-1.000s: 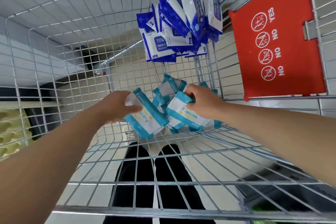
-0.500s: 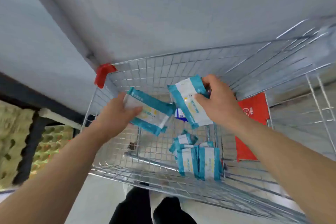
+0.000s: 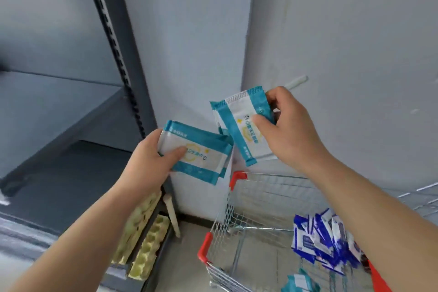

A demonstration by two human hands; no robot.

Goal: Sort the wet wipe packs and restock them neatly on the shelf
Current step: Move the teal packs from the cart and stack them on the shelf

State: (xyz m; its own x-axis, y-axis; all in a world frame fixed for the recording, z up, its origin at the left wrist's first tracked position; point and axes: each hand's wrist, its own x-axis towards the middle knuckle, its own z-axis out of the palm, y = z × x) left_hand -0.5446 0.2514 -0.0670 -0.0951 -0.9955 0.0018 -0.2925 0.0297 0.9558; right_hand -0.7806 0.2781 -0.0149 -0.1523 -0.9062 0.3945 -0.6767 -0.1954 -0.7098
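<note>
Observed left hand [image 3: 151,161] gripping a teal wipe pack [image 3: 201,156], thumb on top. Observed right hand [image 3: 286,130] gripping a second teal pack [image 3: 244,125], tilted, just beside the first. Held both in the air above the cart [image 3: 279,175], near its far left corner, beside the grey shelf [image 3: 54,111]. Found blue packs [image 3: 324,242] heaped inside the cart, toward its right side.

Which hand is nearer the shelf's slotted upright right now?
Left. The left hand, gripping a teal pack, is just right of the slotted upright; the right hand, holding a second teal pack, is farther right, above the cart.
</note>
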